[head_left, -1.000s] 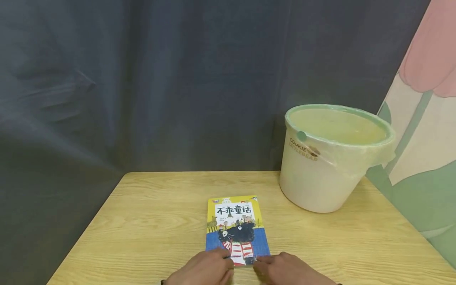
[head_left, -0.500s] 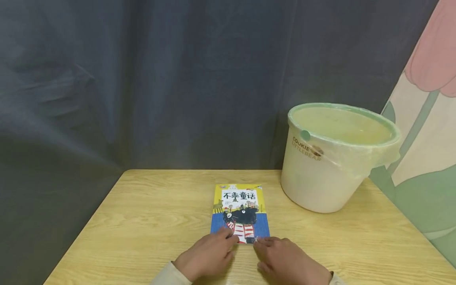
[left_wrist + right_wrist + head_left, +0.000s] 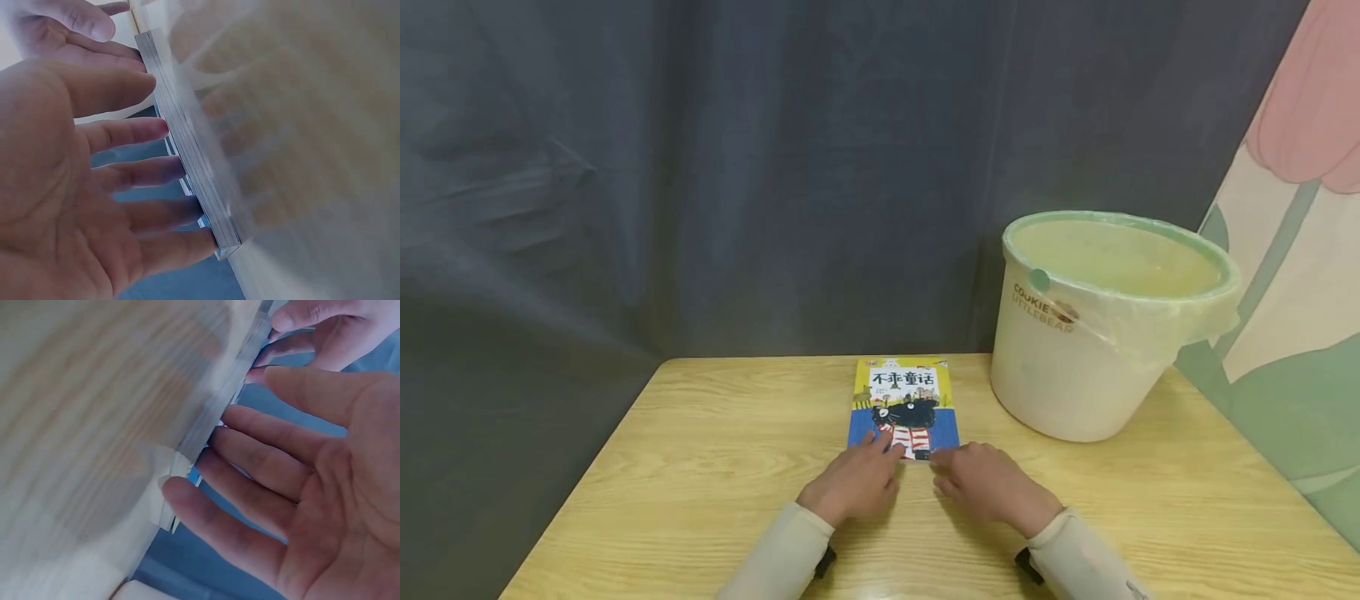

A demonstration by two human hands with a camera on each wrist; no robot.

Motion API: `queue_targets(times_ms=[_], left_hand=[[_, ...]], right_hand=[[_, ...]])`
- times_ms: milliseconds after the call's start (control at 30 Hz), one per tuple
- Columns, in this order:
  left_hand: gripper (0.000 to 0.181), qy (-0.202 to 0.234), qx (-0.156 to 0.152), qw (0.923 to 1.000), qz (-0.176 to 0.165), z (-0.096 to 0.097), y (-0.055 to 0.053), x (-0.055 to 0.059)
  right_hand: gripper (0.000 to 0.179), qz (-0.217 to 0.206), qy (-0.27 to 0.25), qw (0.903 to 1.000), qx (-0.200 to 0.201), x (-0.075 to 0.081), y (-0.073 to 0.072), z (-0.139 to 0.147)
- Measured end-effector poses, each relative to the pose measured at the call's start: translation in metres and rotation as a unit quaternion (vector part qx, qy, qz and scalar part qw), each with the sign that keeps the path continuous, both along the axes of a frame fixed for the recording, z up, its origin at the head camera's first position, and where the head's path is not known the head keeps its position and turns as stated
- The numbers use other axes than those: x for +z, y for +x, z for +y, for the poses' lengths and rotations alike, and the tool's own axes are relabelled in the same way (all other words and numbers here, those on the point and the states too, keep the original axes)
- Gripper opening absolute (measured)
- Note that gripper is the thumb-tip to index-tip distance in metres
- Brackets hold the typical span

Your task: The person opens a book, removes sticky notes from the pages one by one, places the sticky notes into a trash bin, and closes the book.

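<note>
A picture book (image 3: 902, 408) with a yellow and blue cover and a black animal in striped trousers lies flat on the wooden table, its far edge close to the table's back edge. My left hand (image 3: 859, 475) touches the near left part of the book with extended fingers. At its near right corner my right hand (image 3: 988, 483) rests, fingertips against the edge. In the left wrist view the fingertips meet the page edges of the book (image 3: 187, 150). The right wrist view has the fingers (image 3: 250, 450) spread along the same edge, thumb apart, nothing grasped.
A cream bucket (image 3: 1067, 367) with a green rim and a clear plastic liner stands at the table's back right. A dark curtain (image 3: 820, 167) hangs behind the table (image 3: 700, 500). To the right is a wall (image 3: 1292, 333) painted with a pink flower.
The book has slid away from the person toward the back of the table, both hands moving with it at its near edge. More of the sleeves now shows. The bucket stays put.
</note>
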State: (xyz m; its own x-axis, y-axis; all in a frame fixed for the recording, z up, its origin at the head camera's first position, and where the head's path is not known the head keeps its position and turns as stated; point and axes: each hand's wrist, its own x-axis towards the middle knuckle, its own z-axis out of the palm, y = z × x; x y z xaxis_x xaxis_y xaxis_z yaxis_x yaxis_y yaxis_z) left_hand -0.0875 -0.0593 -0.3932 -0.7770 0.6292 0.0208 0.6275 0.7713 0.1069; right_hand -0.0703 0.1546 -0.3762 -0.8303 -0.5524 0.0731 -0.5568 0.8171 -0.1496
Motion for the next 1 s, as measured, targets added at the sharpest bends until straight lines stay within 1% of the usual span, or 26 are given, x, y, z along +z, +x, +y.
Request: queue_targets(times_ms=[67,167,233,367,400,500,600,700,800,900,1000], left_hand=[[0.030,0.000,0.011,0.9999,-0.013,0.000,-0.006,0.001],[0.033,0.007,0.025,0.9992,-0.029,-0.002,-0.010,0.001],[0.032,0.011,0.025,0.9993,-0.027,-0.004,-0.011,0.001],[0.021,0.014,0.012,0.9997,-0.013,-0.001,-0.011,0.000],[0.023,0.014,0.013,0.9997,-0.017,0.000,-0.010,-0.001],[0.038,0.015,0.027,0.9983,-0.049,0.006,-0.009,0.000],[0.051,0.013,0.044,0.9955,-0.082,0.012,-0.006,0.000],[0.052,0.008,0.050,0.9940,-0.097,0.013,-0.006,0.000],[0.053,0.007,0.047,0.9916,-0.121,0.007,-0.005,0.001],[0.056,0.020,0.044,0.9888,-0.141,-0.006,-0.004,0.001],[0.058,0.049,0.051,0.9873,-0.142,-0.023,-0.005,0.001]], right_hand=[[0.022,-0.003,-0.005,1.0000,-0.002,-0.002,-0.005,-0.001],[0.025,-0.017,-0.017,0.9997,-0.008,-0.003,-0.010,-0.002],[0.027,-0.025,-0.019,0.9994,-0.014,-0.004,-0.012,-0.003],[0.027,-0.032,-0.018,0.9990,-0.025,-0.004,-0.012,0.002],[0.027,-0.034,-0.019,0.9989,-0.027,-0.003,-0.012,0.003],[0.030,-0.045,-0.021,0.9982,-0.033,-0.003,-0.010,0.008],[0.036,-0.071,-0.027,0.9962,-0.044,-0.003,-0.008,0.012],[0.044,-0.093,-0.036,0.9941,-0.044,-0.005,-0.005,0.015],[0.050,-0.095,-0.038,0.9941,-0.037,-0.009,-0.002,0.018],[0.052,-0.076,-0.039,0.9957,-0.036,-0.013,0.000,0.023],[0.053,-0.060,-0.040,0.9962,-0.050,-0.017,-0.001,0.027]])
